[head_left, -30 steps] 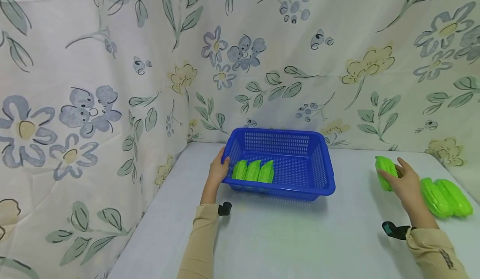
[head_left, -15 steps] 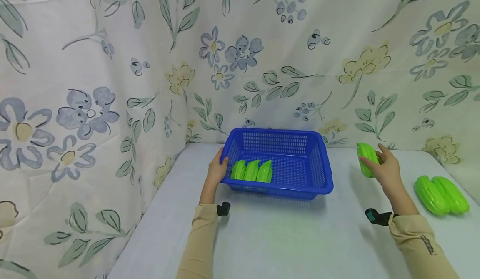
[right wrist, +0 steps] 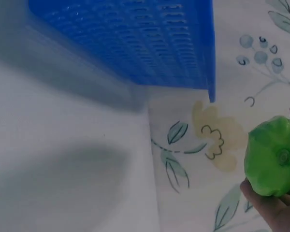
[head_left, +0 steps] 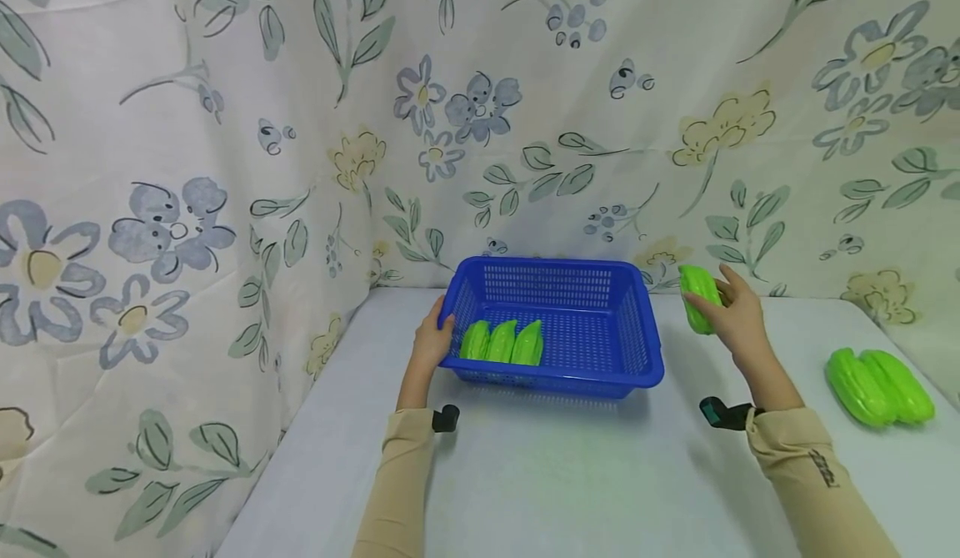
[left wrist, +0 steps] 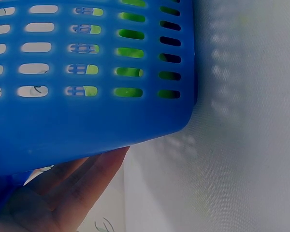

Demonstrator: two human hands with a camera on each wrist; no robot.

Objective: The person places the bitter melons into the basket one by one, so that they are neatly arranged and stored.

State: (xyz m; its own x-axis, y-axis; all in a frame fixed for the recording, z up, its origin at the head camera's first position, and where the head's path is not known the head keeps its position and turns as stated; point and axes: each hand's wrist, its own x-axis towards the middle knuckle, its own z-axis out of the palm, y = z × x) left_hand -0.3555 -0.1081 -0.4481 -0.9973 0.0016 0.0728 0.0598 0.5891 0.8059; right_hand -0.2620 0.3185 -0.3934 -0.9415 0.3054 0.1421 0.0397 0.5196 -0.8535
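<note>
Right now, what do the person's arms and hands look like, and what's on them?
The left hand and right hand wear no gloves. Both arms have tan sleeves: the left sleeve looks plain, while the right sleeve has a dark marking. There's a black left wrist device and a black right wrist device with a teal patch.

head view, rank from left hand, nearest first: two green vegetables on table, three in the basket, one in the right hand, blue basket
1. Blue basket: left hand holds its left end
2. Three green vegetables: inside, front left
3. Held green vegetable: in the right hand, right of basket
4. Two green vegetables: on the table, far right
</note>
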